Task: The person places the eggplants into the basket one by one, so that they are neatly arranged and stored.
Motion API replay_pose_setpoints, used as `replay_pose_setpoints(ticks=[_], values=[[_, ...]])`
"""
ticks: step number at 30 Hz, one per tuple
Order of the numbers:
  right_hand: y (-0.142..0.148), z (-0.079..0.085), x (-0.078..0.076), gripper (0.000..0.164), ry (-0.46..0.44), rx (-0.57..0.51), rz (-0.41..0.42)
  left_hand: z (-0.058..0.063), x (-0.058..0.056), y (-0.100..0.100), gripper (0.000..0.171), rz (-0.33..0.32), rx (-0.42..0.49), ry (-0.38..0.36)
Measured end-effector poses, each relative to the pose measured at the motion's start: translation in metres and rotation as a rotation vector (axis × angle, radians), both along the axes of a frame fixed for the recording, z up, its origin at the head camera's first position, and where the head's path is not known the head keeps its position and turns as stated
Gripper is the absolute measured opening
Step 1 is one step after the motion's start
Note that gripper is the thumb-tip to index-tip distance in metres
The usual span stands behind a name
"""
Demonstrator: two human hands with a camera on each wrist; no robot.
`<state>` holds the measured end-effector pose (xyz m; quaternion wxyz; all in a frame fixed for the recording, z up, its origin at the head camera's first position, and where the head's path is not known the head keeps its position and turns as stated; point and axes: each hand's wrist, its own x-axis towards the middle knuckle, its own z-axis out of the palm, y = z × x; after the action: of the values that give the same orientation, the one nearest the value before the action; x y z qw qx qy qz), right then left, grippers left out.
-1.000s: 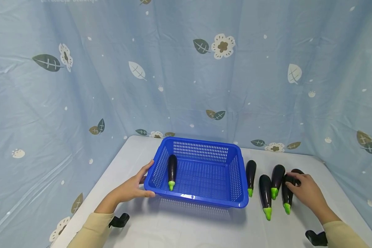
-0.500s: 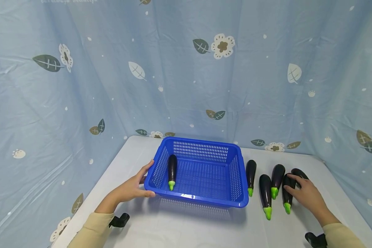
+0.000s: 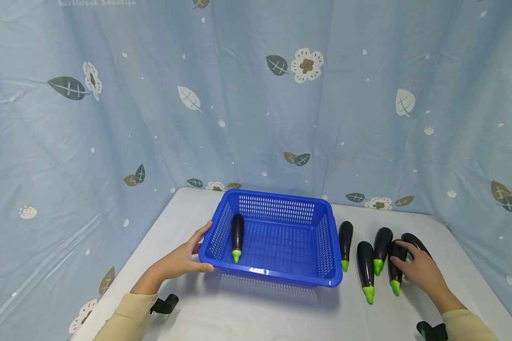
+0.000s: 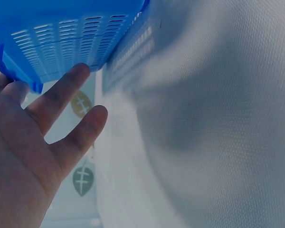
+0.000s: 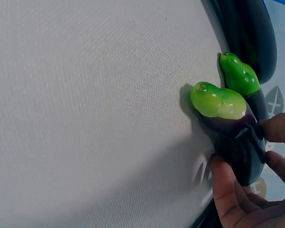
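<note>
Pinched between the thumb and bent fingers of the right hand [image 3: 422,270]: a glossy, dark-purple, club-shaped eggplant [image 3: 395,275], its bright green stem cap [image 5: 218,100] toward the near side of the thumb. Probably best to settle the grip round the thick part, press evenly from both flanks and lift straight up, given such slick-looking skin. Mind the matching dark-purple eggplant with a green tip [image 3: 382,244] just left of the thumb, and another dark eggplant [image 3: 416,242] just beyond the fingers, perhaps easily nudged. Farther left of the thumb, a plump green-tipped eggplant [image 3: 365,265] and a slimmer one [image 3: 345,240].

At the left hand [image 3: 177,260], thumb on the near rim and index finger on the side rim, the corner of a bright blue, rectangular, slotted plastic basket [image 3: 277,244]; lower fingers spread apart. Hold that corner lightly, likely enough against skidding. Inside, just right of the left fingertips, a lone dark eggplant [image 3: 237,234].

Under both hands, a white, finely textured table surface [image 3: 281,317], softly shadowed. Beyond the fingertips, a creased light-blue fabric curtain [image 3: 239,118], printed with leaves and white flowers.
</note>
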<state>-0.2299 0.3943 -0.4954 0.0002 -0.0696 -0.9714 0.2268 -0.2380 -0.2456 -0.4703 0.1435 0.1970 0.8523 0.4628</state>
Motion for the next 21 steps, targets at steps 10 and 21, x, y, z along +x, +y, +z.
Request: replay_pose_setpoints(ticks=[10,21], values=[[-0.0021,-0.0008,0.0011,0.066,0.018,-0.007,-0.018,-0.0035,-0.0024,-0.001,0.116,-0.002,0.007,0.001],[-0.0011,-0.0007,0.0046,0.065,0.066,-0.009,-0.008,-0.0037,-0.0027,-0.0018,0.116,-0.012,0.017,-0.002]])
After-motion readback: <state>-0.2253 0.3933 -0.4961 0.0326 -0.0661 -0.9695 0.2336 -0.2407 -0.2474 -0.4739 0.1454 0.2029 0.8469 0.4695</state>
